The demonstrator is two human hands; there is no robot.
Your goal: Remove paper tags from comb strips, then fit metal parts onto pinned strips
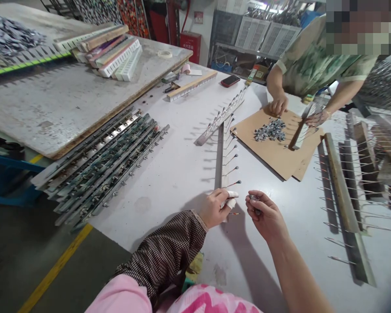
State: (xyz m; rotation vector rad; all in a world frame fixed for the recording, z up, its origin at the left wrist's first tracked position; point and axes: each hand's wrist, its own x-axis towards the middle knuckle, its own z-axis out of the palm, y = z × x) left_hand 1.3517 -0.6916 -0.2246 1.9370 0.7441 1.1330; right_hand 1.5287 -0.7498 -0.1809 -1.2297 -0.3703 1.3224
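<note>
Two hands work close together in the head view, just apart above the white table (179, 174). The left hand (217, 208) comes in from the lower left, its forearm in a checked oversleeve (169, 239) angled up and to the right. Its back faces up and its fingers curl over the near end of a pin bar (218, 161); white wraps cover the two leading fingertips, which are drawn close together. Whether they grip a pin, I cannot tell. One orange-tipped pin (235, 213) sticks out just beneath them.

The right hand (263, 217) rises from the lower right on a bare forearm, turned inward, with thumb and fingers bent toward the left hand. It pinches small grey pieces (253, 198) at the fingertips. The pin bar lies lengthwise away from the person, its dark-headed pins pointing right.

Across the table, a co-worker (319, 65) bends both arms over a brown board (276, 161), holding another bar (300, 130) beside a grey pile (270, 130).
</note>
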